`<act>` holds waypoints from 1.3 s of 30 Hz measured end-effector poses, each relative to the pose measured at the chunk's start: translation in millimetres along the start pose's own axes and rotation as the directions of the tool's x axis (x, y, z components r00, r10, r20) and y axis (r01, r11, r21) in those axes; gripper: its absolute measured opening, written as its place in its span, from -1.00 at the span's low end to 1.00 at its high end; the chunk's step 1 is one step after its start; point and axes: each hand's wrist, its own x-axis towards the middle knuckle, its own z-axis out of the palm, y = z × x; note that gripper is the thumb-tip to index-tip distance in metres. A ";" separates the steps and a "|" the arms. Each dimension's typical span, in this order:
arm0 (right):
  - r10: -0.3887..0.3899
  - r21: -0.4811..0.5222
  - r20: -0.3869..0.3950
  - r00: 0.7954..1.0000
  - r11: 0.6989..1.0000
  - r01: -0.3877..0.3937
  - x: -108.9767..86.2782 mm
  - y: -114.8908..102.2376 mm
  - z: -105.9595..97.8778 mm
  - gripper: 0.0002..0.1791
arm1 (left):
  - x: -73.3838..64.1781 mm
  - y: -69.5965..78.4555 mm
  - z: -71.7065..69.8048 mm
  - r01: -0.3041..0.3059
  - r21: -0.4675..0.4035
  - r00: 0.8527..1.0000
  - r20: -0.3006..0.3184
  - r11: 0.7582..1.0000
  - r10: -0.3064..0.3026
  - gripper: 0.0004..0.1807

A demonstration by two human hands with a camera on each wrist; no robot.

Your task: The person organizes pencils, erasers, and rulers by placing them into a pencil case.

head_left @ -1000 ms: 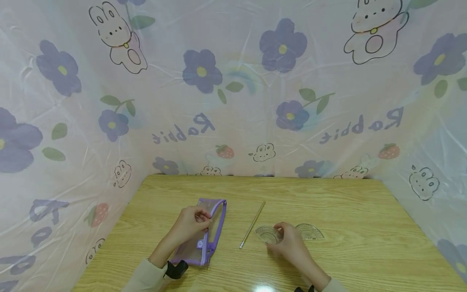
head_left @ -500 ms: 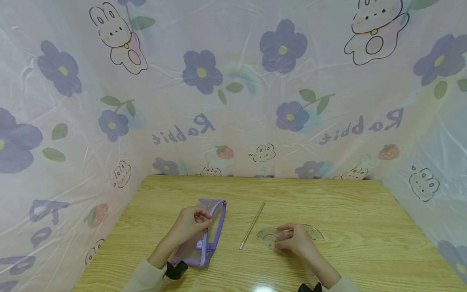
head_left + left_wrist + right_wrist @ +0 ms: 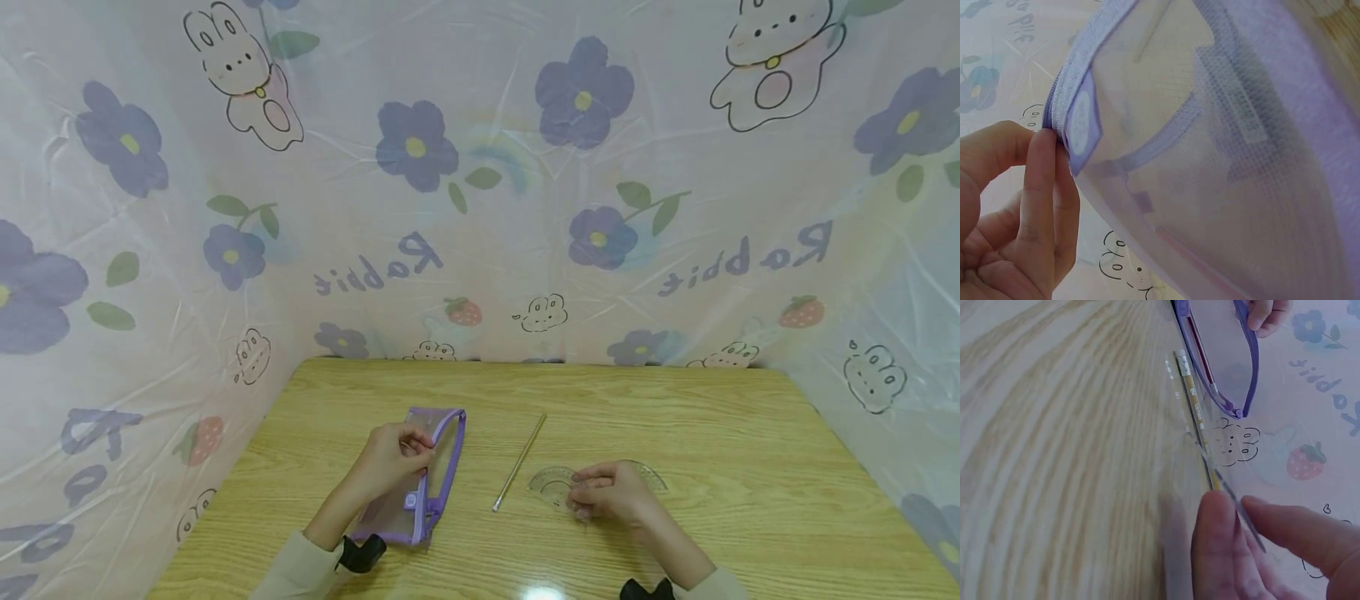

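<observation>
My left hand (image 3: 393,458) pinches the zipped edge of a see-through mesh pencil case (image 3: 388,512) with purple trim, holding its mouth apart. In the left wrist view, thumb and fingers (image 3: 1040,187) meet at the rim beside a purple tab. My right hand (image 3: 611,493) pinches the right end of a clear protractor (image 3: 550,482), which shows nearly edge-on in the right wrist view. A second clear protractor (image 3: 651,477) lies partly hidden behind that hand.
A gold pencil (image 3: 519,462) with an eraser end lies on the wooden table (image 3: 712,433) between case and protractors. Something slim and red (image 3: 1200,350) shows in the case's opening. A curtain (image 3: 495,225) with rabbits and flowers surrounds the table.
My right hand has slid right along the near protractor to its right end, covering more of the second one. The near protractor has shifted slightly right. My left hand and the case stay put.
</observation>
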 end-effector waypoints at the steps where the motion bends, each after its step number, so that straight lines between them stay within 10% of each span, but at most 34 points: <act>1: 0.005 0.022 0.015 1.000 1.000 -0.005 0.0 -0.4 -1.3 -0.59 | 0.0 -0.2 0.0 0.002 0.001 1.000 0.000 1.000 -0.002 -0.92; 39: 0.031 0.310 0.218 0.975 0.945 -0.099 24.1 -19.4 22.3 -0.63 | 1.5 -3.1 -0.5 0.011 0.025 1.000 -0.009 1.000 -0.011 -0.95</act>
